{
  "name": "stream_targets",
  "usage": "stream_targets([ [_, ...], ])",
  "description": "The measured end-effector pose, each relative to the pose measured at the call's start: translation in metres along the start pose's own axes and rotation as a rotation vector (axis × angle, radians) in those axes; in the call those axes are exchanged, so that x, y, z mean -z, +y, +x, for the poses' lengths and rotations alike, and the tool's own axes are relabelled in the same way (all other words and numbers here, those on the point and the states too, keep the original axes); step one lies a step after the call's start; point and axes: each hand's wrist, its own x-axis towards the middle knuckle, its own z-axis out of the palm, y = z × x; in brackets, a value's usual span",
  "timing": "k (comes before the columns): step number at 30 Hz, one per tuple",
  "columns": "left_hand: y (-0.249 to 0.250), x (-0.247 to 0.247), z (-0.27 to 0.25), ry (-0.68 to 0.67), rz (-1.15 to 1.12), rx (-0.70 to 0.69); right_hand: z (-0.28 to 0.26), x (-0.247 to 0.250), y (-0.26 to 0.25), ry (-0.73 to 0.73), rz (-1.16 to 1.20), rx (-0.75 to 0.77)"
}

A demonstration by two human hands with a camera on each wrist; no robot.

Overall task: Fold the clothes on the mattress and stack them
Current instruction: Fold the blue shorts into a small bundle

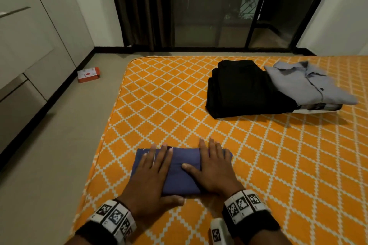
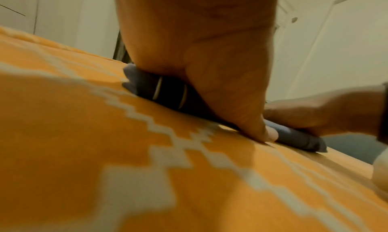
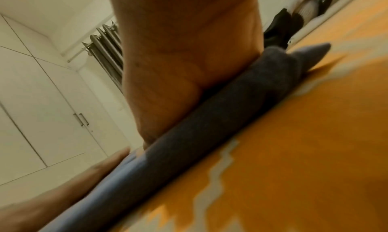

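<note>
Head view, two hands, left grip [image 1: 153,175] and right grip [image 1: 214,171] spread flat on one folded blue garment [image 1: 183,173], one mattress [image 1: 179,105]

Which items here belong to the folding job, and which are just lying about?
Job:
- blue garment, pressed flat under left hand and right hand
- folded black clothes
- light blue shirt
- orange mattress

Lying about:
- orange and white box on floor

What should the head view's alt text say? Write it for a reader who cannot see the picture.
Both hands, left hand and right hand, press flat on a folded blue garment near the front edge of an orange diamond-patterned mattress. Farther back on the right lie folded black clothes with a light blue shirt beside them.
</note>
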Motion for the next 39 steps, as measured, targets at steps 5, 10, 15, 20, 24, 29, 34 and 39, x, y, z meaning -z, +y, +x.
stream_targets([
  [5, -0.025, 0.008, 0.006, -0.025, -0.163, 0.174, 0.004, 0.024, 0.013, 0.162, 0.027, 0.025],
  [10, -0.048, 0.033, 0.022, 0.076, -0.168, 0.192, 0.012, 0.044, 0.017, 0.057, 0.116, 0.018],
  [15, -0.039, 0.055, 0.038, -0.048, -0.172, 0.24, 0.014, 0.061, 0.014, -0.096, 0.118, 0.051],
  [20, -0.033, 0.088, 0.028, 0.263, -0.213, 0.16, 0.003, 0.089, -0.001, 0.299, 0.067, 0.188],
  [24, -0.027, 0.104, 0.02, 0.593, -0.075, 0.07, -0.004, 0.103, 0.0, 0.637, 0.009, 0.236],
  [29, -0.023, 0.054, 0.015, 0.259, 0.059, -0.017, -0.008, 0.084, 0.011, 0.022, -0.088, 0.074],
  [34, -0.016, 0.066, 0.011, 0.044, 0.105, 0.061, -0.011, 0.086, 0.014, -0.178, -0.023, -0.004],
  [39, 0.0, 0.058, 0.029, 0.446, 0.074, -0.04, 0.0, 0.071, -0.012, 0.317, 0.066, 0.161],
])
